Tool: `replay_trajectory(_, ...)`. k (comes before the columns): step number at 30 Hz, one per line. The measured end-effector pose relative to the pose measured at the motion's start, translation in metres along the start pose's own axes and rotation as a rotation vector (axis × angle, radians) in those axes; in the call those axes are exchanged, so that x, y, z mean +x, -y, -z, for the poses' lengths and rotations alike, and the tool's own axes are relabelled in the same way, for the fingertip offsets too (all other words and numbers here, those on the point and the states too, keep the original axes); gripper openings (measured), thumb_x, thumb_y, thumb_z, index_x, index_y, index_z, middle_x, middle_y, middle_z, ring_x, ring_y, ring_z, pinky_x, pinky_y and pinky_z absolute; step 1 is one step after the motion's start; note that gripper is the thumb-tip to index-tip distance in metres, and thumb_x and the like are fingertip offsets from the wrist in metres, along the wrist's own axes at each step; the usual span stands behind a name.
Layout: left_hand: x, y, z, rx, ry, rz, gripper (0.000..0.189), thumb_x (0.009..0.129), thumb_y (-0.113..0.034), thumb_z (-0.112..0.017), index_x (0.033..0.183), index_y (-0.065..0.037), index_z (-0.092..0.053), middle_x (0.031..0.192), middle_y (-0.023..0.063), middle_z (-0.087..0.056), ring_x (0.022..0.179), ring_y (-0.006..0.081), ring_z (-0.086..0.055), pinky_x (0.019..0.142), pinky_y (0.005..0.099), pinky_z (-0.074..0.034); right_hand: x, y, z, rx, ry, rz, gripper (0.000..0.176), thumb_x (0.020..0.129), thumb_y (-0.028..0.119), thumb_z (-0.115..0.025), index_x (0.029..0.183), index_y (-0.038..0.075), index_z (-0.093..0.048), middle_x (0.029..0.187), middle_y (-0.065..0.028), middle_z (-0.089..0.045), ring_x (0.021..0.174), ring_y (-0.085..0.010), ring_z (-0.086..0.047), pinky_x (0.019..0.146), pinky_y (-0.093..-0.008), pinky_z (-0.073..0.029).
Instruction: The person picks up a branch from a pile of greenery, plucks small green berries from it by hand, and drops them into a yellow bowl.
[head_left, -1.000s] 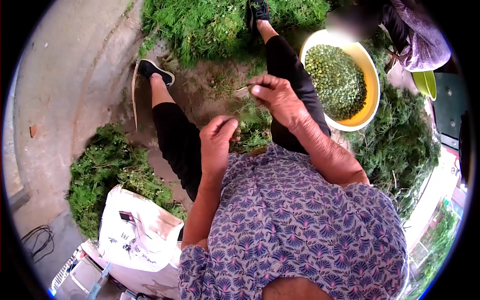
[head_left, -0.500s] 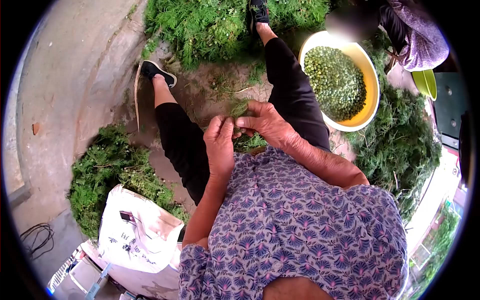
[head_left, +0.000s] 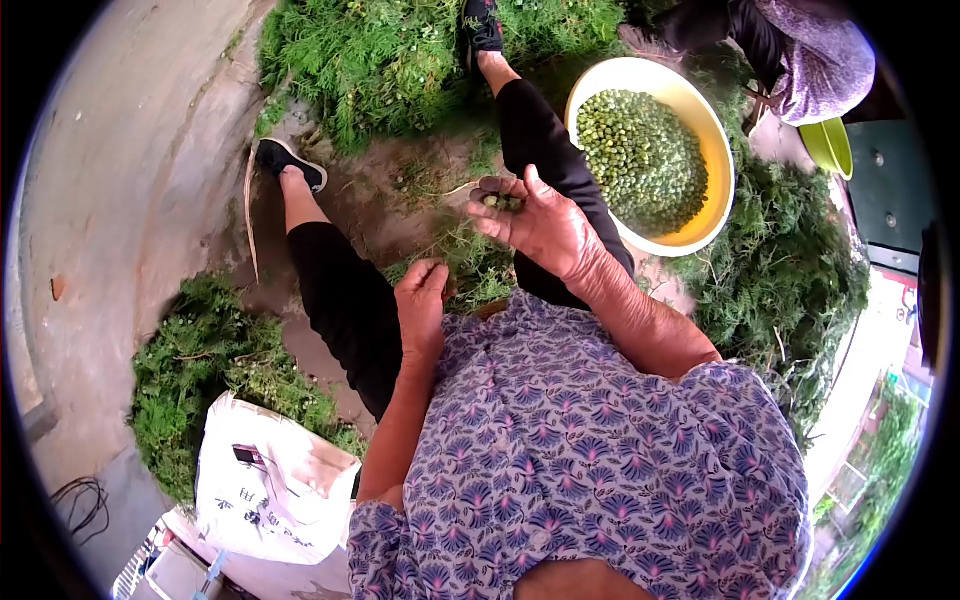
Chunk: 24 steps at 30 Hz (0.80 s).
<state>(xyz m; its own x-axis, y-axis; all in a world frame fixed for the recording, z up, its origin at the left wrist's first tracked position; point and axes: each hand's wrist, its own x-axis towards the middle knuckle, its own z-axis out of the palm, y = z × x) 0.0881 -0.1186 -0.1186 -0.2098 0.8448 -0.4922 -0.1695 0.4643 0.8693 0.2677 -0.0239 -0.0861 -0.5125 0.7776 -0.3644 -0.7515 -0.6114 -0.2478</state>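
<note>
Hands apart, both over the gap between the legs. Right hand: thumb lifted clear, fingers loosely bent, a few green berries resting on them. Left hand: lower and nearer the shirt, fingers bent in toward the thumb; can't tell if anything is pinched there.

Cut sprigs lie between the legs, just beyond the hands. Legs in black trousers spread either side, black shoes on the feet.

Yellow basin beside the right leg, pale rim, a heap of berries inside. Leafy branches in three piles: far pile around the right foot, left pile beside the left leg, right pile along the basin's outer side.

White sack with dark handwriting next to the left pile, small dark device on it. Top right: another person in a purple speckled garment, lime-green container just below. Coiled black cable on the floor, far left.
</note>
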Motion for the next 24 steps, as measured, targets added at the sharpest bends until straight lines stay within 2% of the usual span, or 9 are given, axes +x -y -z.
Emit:
replay_trajectory(1,0.003,0.007,0.002,0.216,0.025,-0.049,0.014,0.083,-0.008,-0.057,0.093,0.002,-0.062,0.079,0.0033,-0.059,0.071,0.0109,-0.054,0.066,0.0248,-0.046,0.0,0.002,0.0,-0.074,-0.008,-0.011,0.064,0.087,0.046,-0.049,0.121,-0.007,-0.04,0.116,-0.0186,-0.046,0.108,-0.0356,-0.05,0.088,-0.0437,-0.045)
replay_trajectory(4,0.009,0.028,0.002,0.392,0.138,-0.287,0.016,0.08,-0.005,-0.058,0.094,0.001,-0.062,0.076,0.0058,-0.06,0.073,0.0135,-0.057,0.07,0.0255,-0.045,-0.003,0.007,-0.002,-0.1,0.009,-0.029,0.078,0.087,0.053,-0.045,0.13,-0.01,-0.029,0.125,-0.0217,-0.041,0.114,-0.0339,-0.046,0.094,-0.0415,-0.041)
replay_trajectory(6,0.011,0.033,0.004,0.448,0.158,-0.284,0.016,0.079,-0.004,-0.059,0.094,0.0,-0.063,0.077,0.0076,-0.062,0.075,0.017,-0.059,0.073,0.0265,-0.046,-0.004,0.011,-0.005,-0.12,0.014,-0.023,0.08,0.087,0.055,-0.043,0.131,-0.01,-0.025,0.127,-0.0234,-0.039,0.115,-0.0337,-0.045,0.095,-0.0413,-0.04)
replay_trajectory(10,0.001,0.0,-0.011,0.282,-0.037,-0.285,0.013,0.079,-0.006,-0.062,0.091,0.001,-0.062,0.081,0.006,-0.061,0.07,0.0133,-0.057,0.067,0.0239,-0.045,-0.003,0.005,-0.003,-0.105,0.054,-0.03,0.084,0.087,0.056,-0.041,0.133,-0.011,-0.02,0.131,-0.0254,-0.034,0.116,-0.0341,-0.043,0.098,-0.0413,-0.038)
replay_trajectory(12,-0.009,-0.038,-0.028,0.197,-0.141,-0.311,0.012,0.08,-0.006,-0.062,0.089,0.002,-0.062,0.08,0.0051,-0.06,0.067,0.0102,-0.055,0.064,0.0218,-0.044,0.002,-0.006,0.002,-0.084,0.044,-0.055,0.081,0.087,0.056,-0.039,0.133,-0.008,-0.022,0.132,-0.0255,-0.033,0.117,-0.0347,-0.042,0.099,-0.0424,-0.036)
replay_trajectory(14,-0.012,-0.061,-0.039,0.473,-0.107,-0.728,0.013,0.078,-0.009,-0.067,0.085,0.001,-0.061,0.075,0.0049,-0.059,0.062,0.0091,-0.053,0.057,0.0215,-0.043,0.009,-0.018,0.006,-0.047,0.086,-0.116,0.076,0.088,0.057,-0.036,0.133,-0.003,-0.027,0.133,-0.025,-0.033,0.118,-0.0355,-0.041,0.098,-0.0436,-0.036)
replay_trajectory(16,-0.01,-0.063,-0.043,0.631,-0.095,-0.8,0.017,0.074,-0.01,-0.071,0.083,0.0,-0.061,0.073,0.0067,-0.058,0.06,0.013,-0.054,0.054,0.0244,-0.043,0.005,-0.021,-0.006,-0.083,0.072,-0.194,0.071,0.09,0.058,-0.027,0.132,0.001,-0.03,0.132,-0.0233,-0.037,0.121,-0.0319,-0.04,0.096,-0.0431,-0.037)
replay_trajectory(20,-0.002,-0.052,-0.044,0.796,-0.236,-0.887,0.013,0.074,-0.007,-0.07,0.081,-0.001,-0.06,0.074,0.0089,-0.058,0.062,0.0207,-0.057,0.055,0.029,-0.046,0.005,-0.029,-0.013,-0.188,0.131,-0.166,0.068,0.091,0.053,-0.033,0.131,-0.002,-0.033,0.13,-0.0209,-0.04,0.117,-0.0283,-0.045,0.096,-0.0386,-0.038)
replay_trajectory(24,-0.01,-0.059,-0.041,0.526,-0.145,-0.746,0.01,0.076,-0.001,-0.066,0.084,0.001,-0.06,0.075,0.0091,-0.058,0.065,0.0188,-0.057,0.058,0.0281,-0.046,0.001,-0.031,-0.014,-0.157,0.138,-0.146,0.048,0.095,0.033,-0.04,0.124,-0.005,-0.041,0.117,-0.0175,-0.052,0.105,-0.0252,-0.053,0.094,-0.0369,-0.04)
